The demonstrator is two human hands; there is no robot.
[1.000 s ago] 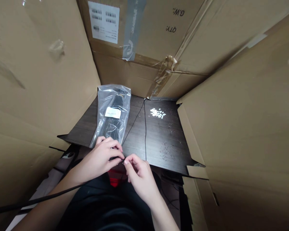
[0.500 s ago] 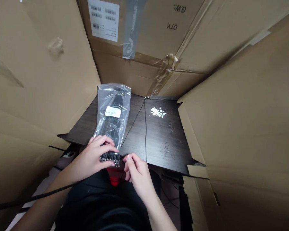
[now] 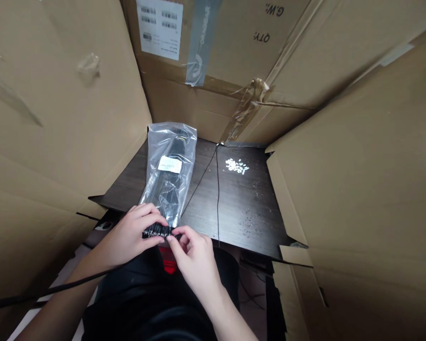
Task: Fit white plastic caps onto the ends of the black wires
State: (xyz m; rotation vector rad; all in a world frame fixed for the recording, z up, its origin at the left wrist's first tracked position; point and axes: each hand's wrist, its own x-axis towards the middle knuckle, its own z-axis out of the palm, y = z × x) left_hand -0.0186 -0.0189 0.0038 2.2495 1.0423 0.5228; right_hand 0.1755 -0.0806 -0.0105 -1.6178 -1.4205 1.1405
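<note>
- Your left hand (image 3: pixel 133 233) is curled over the near end of a clear plastic bag (image 3: pixel 170 156), fingers clenched on the bundle of thin black ties (image 3: pixel 157 231) that sticks out of the bag's open mouth.
- Your right hand (image 3: pixel 194 252) sits just right of it, thumb and forefinger pinched on the right end of that bundle; you cannot tell how many ties they grip.
- The bag lies lengthwise on the dark wooden table (image 3: pixel 244 213), left of centre, with its closed end far from you and its open end at the near edge. A small white label (image 3: pixel 170 164) sits on its upper side.
- A thin black wire (image 3: pixel 217 194) runs from the far edge of the table to the near edge, just right of the bag.
- A small heap of white bits (image 3: pixel 236 166) lies on the far right part of the table, well apart from your hands.
- Brown cardboard boxes (image 3: pixel 358 156) wall in the table on the left, right and far sides; the far one bears a white barcode sticker (image 3: pixel 159 28).
- A red object (image 3: pixel 169 266) shows below the table edge, between your wrists.
</note>
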